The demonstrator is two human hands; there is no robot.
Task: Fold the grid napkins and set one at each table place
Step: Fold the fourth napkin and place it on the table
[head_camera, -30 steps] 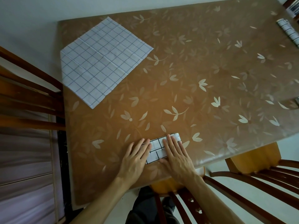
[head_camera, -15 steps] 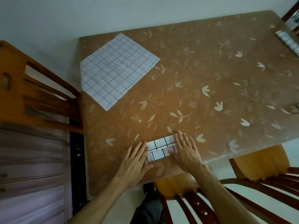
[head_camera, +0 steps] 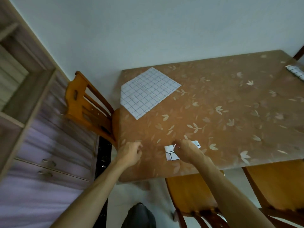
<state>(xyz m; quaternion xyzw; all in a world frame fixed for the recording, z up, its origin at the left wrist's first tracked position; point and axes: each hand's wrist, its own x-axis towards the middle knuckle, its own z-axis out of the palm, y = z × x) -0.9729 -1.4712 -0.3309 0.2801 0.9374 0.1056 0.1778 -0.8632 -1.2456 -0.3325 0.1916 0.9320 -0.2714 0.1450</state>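
Observation:
A small folded grid napkin (head_camera: 171, 154) lies near the front edge of the brown leaf-patterned table (head_camera: 230, 102). My right hand (head_camera: 188, 152) covers its middle, fingers curled down onto it and pinching at its far edge. My left hand (head_camera: 131, 154) hovers over the table to the left of that napkin, apart from it, fingers loosely curled and holding nothing. An unfolded grid napkin (head_camera: 148, 92) lies flat at the table's far left corner. Another folded grid napkin (head_camera: 296, 74) sits at the far right edge.
A wooden chair (head_camera: 87, 104) stands at the table's left end. Two more chairs (head_camera: 194, 195) (head_camera: 276, 186) are tucked under the near side. A pale cabinet with drawers (head_camera: 41, 153) lines the left wall. A white wall lies behind the table.
Both hands were pressing flat on the folded napkin. My left hand has lifted off and moved left; my right hand's fingers have curled on the napkin. The view has swung left and up.

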